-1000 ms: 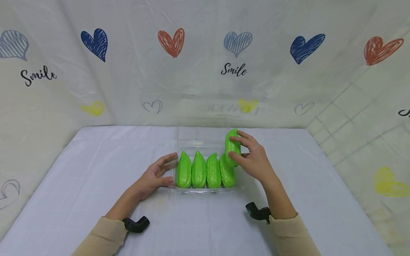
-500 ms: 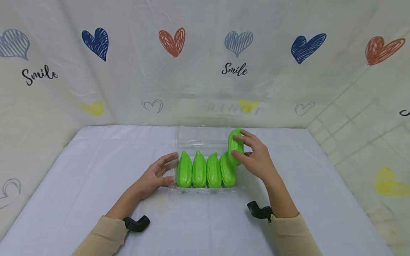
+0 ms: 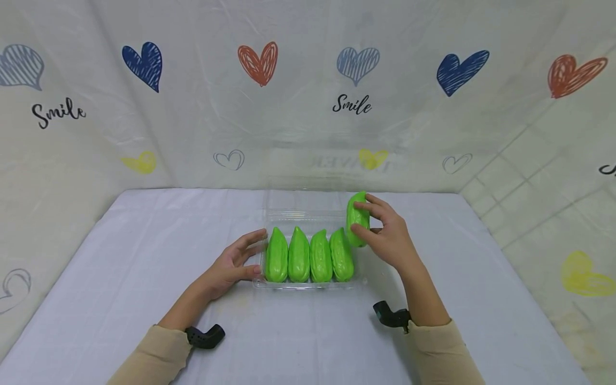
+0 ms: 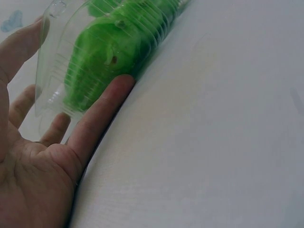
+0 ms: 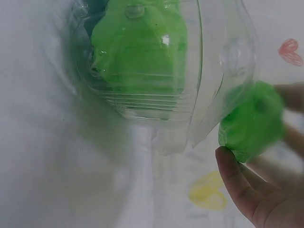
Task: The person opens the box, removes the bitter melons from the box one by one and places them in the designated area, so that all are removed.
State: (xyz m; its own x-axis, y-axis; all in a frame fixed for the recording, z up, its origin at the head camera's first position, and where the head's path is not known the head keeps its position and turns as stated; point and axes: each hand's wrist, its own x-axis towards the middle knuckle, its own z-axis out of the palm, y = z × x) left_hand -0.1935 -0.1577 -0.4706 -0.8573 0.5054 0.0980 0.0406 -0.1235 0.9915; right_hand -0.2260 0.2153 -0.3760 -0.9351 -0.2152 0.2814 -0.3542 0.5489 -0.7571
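Now the green piece [image 3: 356, 219], pinched in the right hand [image 3: 391, 236], is eased towards two o'clock at the box [image 3: 308, 286]; the four others [image 3: 320, 256] inside are left uncovered. At nine o'clock, the box is touched by the left hand [image 3: 233, 270], fingers loosely extended.

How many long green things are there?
5. From the left, the first, second, third and fourth lie in a row in the clear box; the right hand holds the fifth. Any underneath would be hidden.
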